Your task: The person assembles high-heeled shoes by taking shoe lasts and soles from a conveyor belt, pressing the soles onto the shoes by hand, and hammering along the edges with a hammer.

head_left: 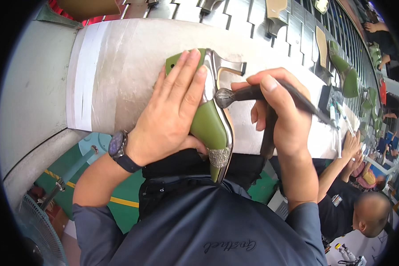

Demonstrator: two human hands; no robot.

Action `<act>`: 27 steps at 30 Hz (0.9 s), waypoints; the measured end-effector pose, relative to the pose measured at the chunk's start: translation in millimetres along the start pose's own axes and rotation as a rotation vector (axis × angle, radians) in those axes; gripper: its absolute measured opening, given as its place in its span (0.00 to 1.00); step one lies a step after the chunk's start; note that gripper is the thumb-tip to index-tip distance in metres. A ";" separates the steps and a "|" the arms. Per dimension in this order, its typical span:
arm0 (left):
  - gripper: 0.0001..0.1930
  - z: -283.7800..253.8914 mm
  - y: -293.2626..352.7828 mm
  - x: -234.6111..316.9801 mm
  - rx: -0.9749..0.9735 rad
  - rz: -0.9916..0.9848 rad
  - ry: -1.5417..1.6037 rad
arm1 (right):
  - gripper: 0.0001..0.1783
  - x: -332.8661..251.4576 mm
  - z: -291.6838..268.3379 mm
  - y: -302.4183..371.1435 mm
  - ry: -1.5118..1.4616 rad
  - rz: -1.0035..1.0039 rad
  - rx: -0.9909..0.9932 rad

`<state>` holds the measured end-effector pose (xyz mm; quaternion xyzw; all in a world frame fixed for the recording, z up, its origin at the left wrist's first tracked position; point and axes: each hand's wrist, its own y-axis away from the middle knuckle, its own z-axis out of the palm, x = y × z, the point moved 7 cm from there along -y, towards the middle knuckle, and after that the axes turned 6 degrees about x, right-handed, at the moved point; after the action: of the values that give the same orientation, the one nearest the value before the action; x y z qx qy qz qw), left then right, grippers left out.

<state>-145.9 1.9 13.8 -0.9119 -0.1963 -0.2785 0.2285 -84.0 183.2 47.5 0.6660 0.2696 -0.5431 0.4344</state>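
A heeled shoe [208, 88] with silvery straps lies on its side on a pale worktop, its toe toward me and its heel pointing right. A green shoe last [207, 126] fills it. My left hand [168, 111] grips it from the left, fingers laid together across the heel end and thumb near the toe strap. In my closed right hand [288, 106] is a dark hammer [248, 94]. Its round face touches or nearly touches the shoe's side by the sole edge, below the heel. The hammer handle hangs down under my palm.
The worktop [124, 75] has taped strips at its left end. Behind it runs a slatted metal conveyor [235, 17] carrying soles and green lasts [343, 71]. A small dark container [330, 99] with brush-like tools stands at right. A co-worker [354, 208] reaches in there. A fan [40, 226] stands lower left.
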 end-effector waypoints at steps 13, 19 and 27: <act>0.78 3.2 0.8 -6.9 0.049 -0.025 -0.013 | 0.16 -4.0 8.7 -38.7 0.074 0.026 -0.143; 0.78 3.3 -1.3 -1.1 0.044 -0.018 -0.032 | 0.16 -5.4 4.7 -41.8 0.128 0.073 -0.304; 0.77 0.3 -4.7 13.7 0.015 -0.015 -0.204 | 0.19 -7.9 -5.0 -36.2 0.120 0.019 -0.243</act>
<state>-137.5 9.0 23.2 -0.9322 -0.2277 -0.1847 0.2122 -113.7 205.7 44.9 0.6424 0.3526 -0.4612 0.5002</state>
